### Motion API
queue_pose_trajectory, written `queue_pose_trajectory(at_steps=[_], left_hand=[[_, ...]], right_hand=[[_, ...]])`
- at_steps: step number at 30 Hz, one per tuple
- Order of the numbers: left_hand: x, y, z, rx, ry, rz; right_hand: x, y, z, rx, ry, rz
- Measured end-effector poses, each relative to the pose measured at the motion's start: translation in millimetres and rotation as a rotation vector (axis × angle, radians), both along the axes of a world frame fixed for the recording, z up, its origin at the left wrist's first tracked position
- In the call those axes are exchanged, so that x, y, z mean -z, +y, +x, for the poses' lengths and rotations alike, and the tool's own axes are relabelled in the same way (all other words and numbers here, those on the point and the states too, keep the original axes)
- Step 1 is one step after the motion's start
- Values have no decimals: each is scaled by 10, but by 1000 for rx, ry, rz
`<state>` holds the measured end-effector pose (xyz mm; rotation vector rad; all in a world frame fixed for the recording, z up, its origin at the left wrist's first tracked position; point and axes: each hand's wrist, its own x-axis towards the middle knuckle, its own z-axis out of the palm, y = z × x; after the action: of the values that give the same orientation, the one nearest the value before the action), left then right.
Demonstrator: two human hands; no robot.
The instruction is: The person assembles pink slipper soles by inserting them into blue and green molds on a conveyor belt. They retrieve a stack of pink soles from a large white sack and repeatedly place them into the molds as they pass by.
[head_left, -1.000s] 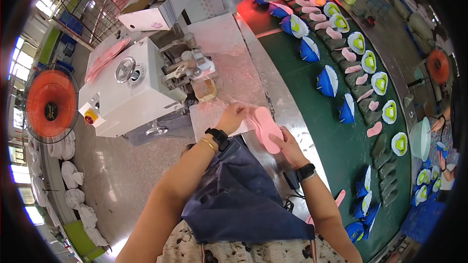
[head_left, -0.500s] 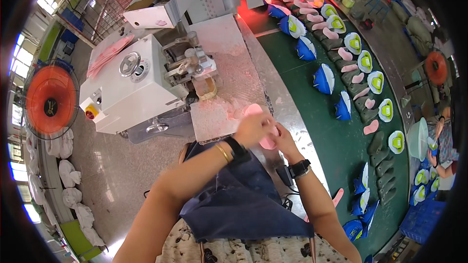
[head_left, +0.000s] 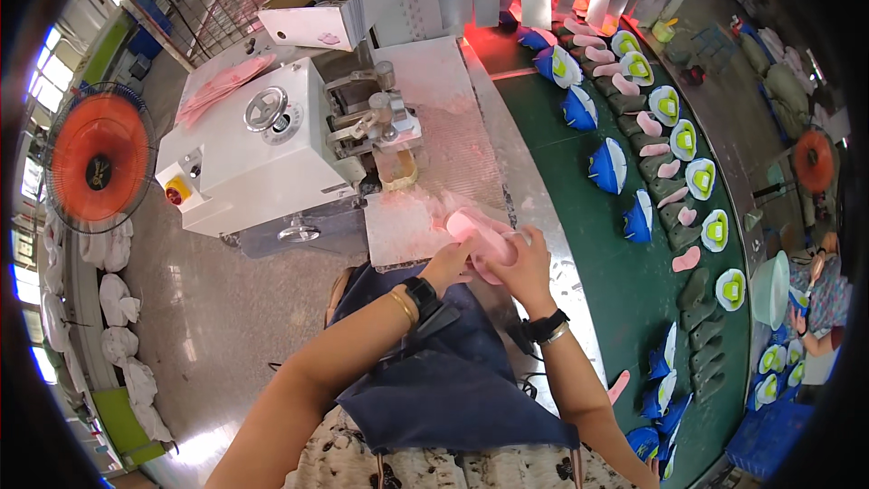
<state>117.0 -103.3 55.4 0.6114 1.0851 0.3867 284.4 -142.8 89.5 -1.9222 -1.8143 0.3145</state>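
Near the front edge of the worktop, both my hands are closed on a pink insole [head_left: 482, 239]. My left hand [head_left: 450, 264] grips its near left side, fingers against the edge. My right hand [head_left: 525, 264] wraps its right side, with the thumb on top. More pink shows beneath it, but I cannot tell whether that is a second insole. Under its far end lies a pale board [head_left: 398, 234] smeared with pink. A white bench machine [head_left: 262, 149] with a handwheel stands just beyond, to the left, its metal roller head [head_left: 391, 127] facing the board.
On the right runs a green conveyor belt [head_left: 566, 190] with blue-and-white shoe uppers [head_left: 607, 166], dark grey soles [head_left: 695, 294] and pink insoles [head_left: 686, 259]. A white box [head_left: 317, 23] stands behind the machine. An orange fan [head_left: 98, 167] is at far left. Another person's arm [head_left: 819, 340] shows at far right.
My hands have spread slightly apart along the insole, and its pink surface shows more fully. The whole view has shifted a little.
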Motion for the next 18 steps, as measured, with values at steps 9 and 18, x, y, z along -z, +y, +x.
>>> queue_pose_trajectory(at_steps=[9, 18], left_hand=[[443, -91, 156, -133, -367, -234], [401, -239, -274, 260, -273, -184]], right_hand=[[-202, -188, -67, -82, 199, -103], [-10, -1124, 244, 105, -195, -197]])
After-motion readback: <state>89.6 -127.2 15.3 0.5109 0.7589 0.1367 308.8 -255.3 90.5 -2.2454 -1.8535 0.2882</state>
